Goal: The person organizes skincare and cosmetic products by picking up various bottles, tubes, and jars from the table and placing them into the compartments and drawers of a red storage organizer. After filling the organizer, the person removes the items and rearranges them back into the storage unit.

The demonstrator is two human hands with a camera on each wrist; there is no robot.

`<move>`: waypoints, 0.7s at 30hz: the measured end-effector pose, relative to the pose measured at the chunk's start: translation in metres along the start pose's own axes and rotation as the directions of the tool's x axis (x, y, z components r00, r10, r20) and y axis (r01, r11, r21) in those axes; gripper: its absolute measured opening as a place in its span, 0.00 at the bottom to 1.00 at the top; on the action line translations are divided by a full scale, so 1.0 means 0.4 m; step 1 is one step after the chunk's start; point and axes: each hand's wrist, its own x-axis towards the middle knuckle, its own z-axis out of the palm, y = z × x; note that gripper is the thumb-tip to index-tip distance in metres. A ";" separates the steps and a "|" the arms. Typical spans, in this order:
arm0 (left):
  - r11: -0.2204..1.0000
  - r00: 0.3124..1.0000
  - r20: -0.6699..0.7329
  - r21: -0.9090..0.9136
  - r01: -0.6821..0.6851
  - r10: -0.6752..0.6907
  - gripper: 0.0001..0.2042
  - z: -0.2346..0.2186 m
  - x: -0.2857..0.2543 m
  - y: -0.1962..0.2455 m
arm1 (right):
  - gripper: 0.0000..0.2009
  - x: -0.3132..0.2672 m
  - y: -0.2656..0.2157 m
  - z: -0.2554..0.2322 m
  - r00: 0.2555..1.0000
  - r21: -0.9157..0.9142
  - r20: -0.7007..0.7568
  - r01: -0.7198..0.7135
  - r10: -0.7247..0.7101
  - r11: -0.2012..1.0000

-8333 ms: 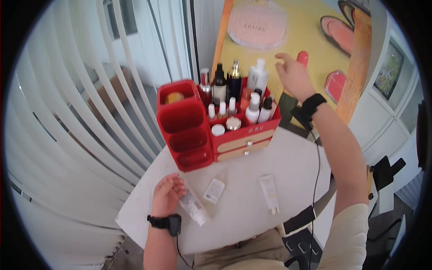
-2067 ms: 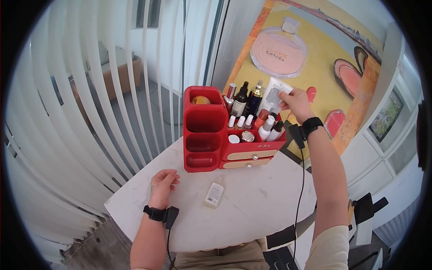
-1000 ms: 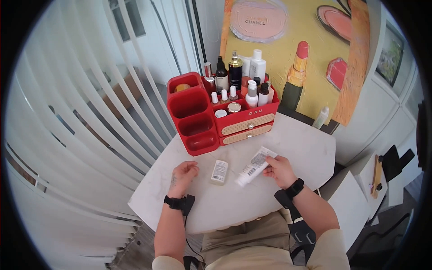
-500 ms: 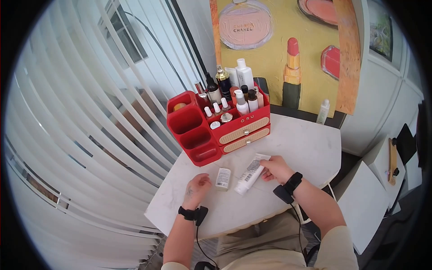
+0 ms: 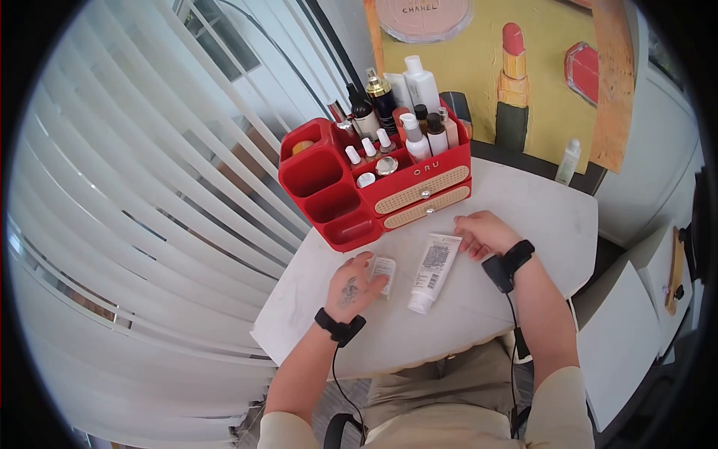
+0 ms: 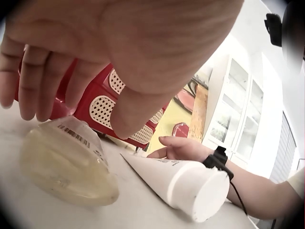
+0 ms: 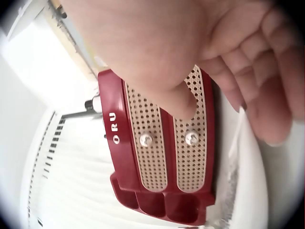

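Note:
A white tube [image 5: 433, 271] with a barcode label lies flat on the white table [image 5: 538, 213], cap toward me. My right hand [image 5: 479, 230] rests on the table just right of the tube's crimped end, fingers relaxed and holding nothing. Left of the tube lies a small clear bottle [image 5: 384, 266]. My left hand [image 5: 357, 278] hovers over the bottle, fingertips at its left edge. The left wrist view shows those fingers [image 6: 28, 90] spread above the bottle [image 6: 66, 164], not closed round it, with the tube [image 6: 190, 183] beside it. Behind both stands a red organizer [image 5: 336, 202].
The red organizer [image 7: 162, 157] has two cane-front drawers and several bottles [image 5: 419, 90] standing in its back compartments. A small white bottle [image 5: 568, 161] stands by the painted canvas [image 5: 546, 52] at the far edge. Vertical blinds [image 5: 149, 187] hang along the left.
My right hand took the white tube from the organizer, laid it on the table and let go. My left hand slid right to the small bottle.

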 end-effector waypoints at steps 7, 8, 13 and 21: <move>0.981 1.000 0.010 0.195 -0.008 0.007 0.30 0.044 0.049 0.040 | 0.17 0.019 0.010 -0.037 0.997 0.002 0.067 0.021 -0.021 1.000; 0.983 0.999 0.007 0.180 -0.038 0.037 0.29 0.056 0.055 0.031 | 0.15 0.026 0.021 -0.042 0.997 0.059 0.057 0.054 -0.057 0.997; 0.989 0.989 -0.008 0.002 -0.147 0.147 0.27 0.073 0.067 0.007 | 0.15 0.037 0.049 -0.046 0.978 0.134 -0.060 0.207 -0.201 0.969; 0.989 0.996 -0.015 -0.119 0.085 -0.088 0.23 0.003 0.048 0.063 | 0.16 0.022 0.040 -0.045 0.966 0.190 -0.133 0.246 -0.223 0.951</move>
